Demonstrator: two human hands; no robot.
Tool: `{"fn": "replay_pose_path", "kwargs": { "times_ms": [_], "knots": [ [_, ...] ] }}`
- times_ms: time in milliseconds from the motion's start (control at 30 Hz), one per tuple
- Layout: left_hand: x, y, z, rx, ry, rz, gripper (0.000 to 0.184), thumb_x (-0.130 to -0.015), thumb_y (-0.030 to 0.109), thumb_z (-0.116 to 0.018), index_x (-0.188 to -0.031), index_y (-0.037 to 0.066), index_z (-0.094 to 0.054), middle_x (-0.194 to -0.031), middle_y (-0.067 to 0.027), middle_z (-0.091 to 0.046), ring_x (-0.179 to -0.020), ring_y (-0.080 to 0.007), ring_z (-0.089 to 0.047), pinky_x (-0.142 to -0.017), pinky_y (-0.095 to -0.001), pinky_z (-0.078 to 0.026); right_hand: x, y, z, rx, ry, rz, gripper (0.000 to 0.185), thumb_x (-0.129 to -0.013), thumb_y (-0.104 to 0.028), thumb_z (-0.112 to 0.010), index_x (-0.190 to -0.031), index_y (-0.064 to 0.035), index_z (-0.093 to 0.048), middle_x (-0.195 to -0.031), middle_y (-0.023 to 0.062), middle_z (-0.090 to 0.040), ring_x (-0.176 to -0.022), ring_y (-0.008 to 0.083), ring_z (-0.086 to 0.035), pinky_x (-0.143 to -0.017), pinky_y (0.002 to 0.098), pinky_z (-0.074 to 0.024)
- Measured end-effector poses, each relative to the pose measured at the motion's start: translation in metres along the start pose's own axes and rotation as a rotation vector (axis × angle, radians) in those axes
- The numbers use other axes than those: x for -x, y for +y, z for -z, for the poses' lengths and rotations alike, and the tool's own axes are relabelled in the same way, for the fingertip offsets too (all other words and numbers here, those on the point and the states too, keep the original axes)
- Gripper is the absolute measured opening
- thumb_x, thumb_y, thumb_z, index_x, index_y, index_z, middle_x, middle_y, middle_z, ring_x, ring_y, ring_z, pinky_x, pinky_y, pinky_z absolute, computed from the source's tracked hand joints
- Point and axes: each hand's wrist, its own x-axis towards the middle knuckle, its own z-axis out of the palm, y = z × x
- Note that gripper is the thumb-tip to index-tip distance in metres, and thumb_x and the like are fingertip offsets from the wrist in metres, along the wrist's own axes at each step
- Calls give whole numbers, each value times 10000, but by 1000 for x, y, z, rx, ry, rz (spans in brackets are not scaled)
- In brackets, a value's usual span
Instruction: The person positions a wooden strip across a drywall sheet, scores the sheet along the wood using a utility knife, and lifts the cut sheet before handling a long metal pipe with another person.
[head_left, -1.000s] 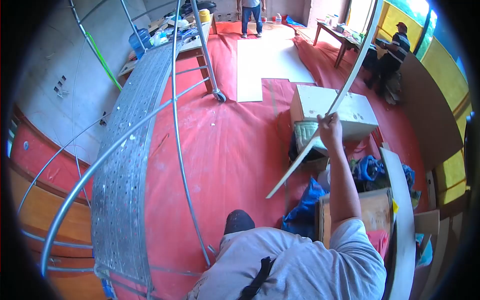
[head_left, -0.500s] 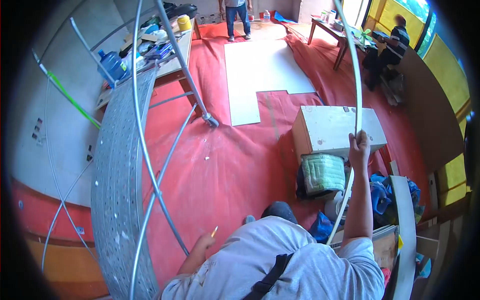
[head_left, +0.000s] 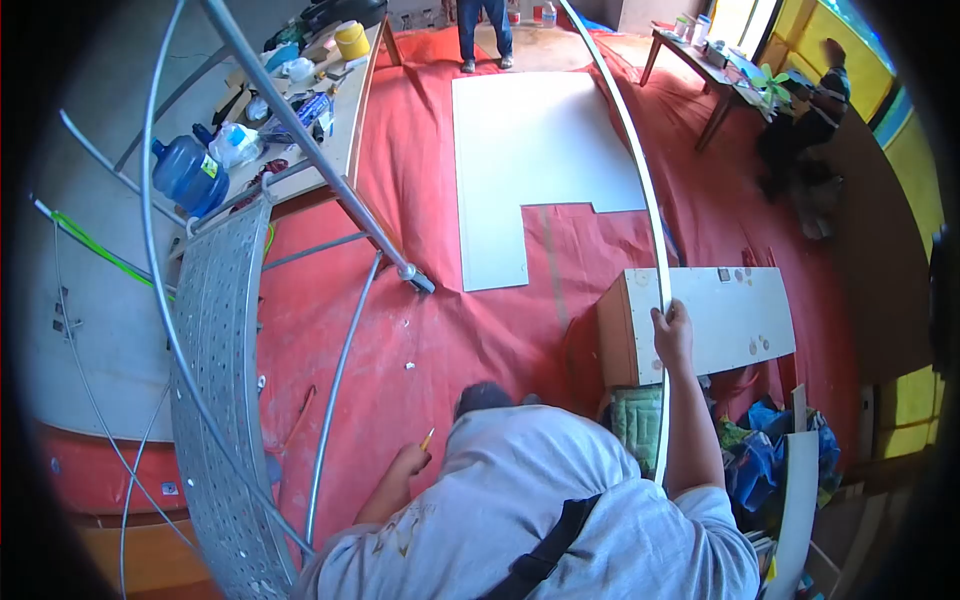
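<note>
the long pale strip [head_left: 651, 190] is in our right hand [head_left: 672, 330], to the near right of the white sheet [head_left: 540, 130] that lies on the red floor covering [head_left: 480, 340]. its long axis runs away from us, from beside our right shoulder up past the sheet's right side, with the far end leaning a little to the left and a slight bow along its length. in our view it crosses the sheet's right edge; whether it touches the sheet there, we cannot tell.

our right hand is closed around the strip, nearer its close end than its far one. our left hand [head_left: 410, 462] is well apart from it, on the near left of the sheet, and grips a small pencil [head_left: 428, 438] with the tip away from us. of our two hands, the right is the nearer to both strip and sheet.

the sheet's stepped cutout faces us, its narrow leg on the left. near right of the sheet is a pale box [head_left: 720, 310], partly behind the strip, with green padding [head_left: 635, 420] on our side of it. left of the sheet is a cluttered desk [head_left: 345, 120]; just beyond the sheet a person [head_left: 485, 30] stands.
</note>
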Motion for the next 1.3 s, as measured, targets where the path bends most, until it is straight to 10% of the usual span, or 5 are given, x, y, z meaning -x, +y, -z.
{"fn": "replay_pose_path", "kwargs": {
  "times_ms": [200,333,600,1100,1300],
  "knots": [
    [-12,115,84,-122,30,-11,224,-849,191,-698,-902,-26,-709,-688,-134,-659,-549,-254,-638,-527,-423,-521,-152,-28,-55,-36,-50,-39,322,-913,-243,-732,-1005,48,-631,-703,137,-573,-642,259,-513,-633,420,-445],
    [-74,198,150,-116,17,-38,288,-857,186,-701,-1030,-44,-699,-722,-145,-677,-549,-257,-644,-514,-425,-514,-245,-17,-93,-86,-95,-96,289,-959,-269,-715,-946,8,-635,-694,32,-538,-611,148,-500,-557,357,-421],
    [-167,461,289,1,147,-82,441,-878,210,-634,-1244,-26,-562,-823,-173,-695,-605,-281,-685,-516,-437,-539,-396,2,-140,103,-153,-155,315,-937,-275,-700,-845,7,-595,-682,107,-562,-595,198,-550,-563,405,-439],
    [-233,836,259,121,352,-291,405,-850,318,-763,-1054,3,-612,-980,-195,-710,-942,-340,-704,-844,-451,-550,-831,47,-207,246,-273,-11,378,-907,-235,-710,-1186,13,-644,-1035,221,-705,-960,392,-677,-850,445,-527],
    [-208,1025,257,161,84,-687,508,-912,427,-714,-1204,19,-640,-1106,-241,-696,-1044,-409,-672,-907,-440,-531,-1020,-57,-261,74,-314,-19,258,-935,-241,-693,-1023,-1,-656,-840,173,-695,-720,293,-673,-653,434,-534]
  ]
}}
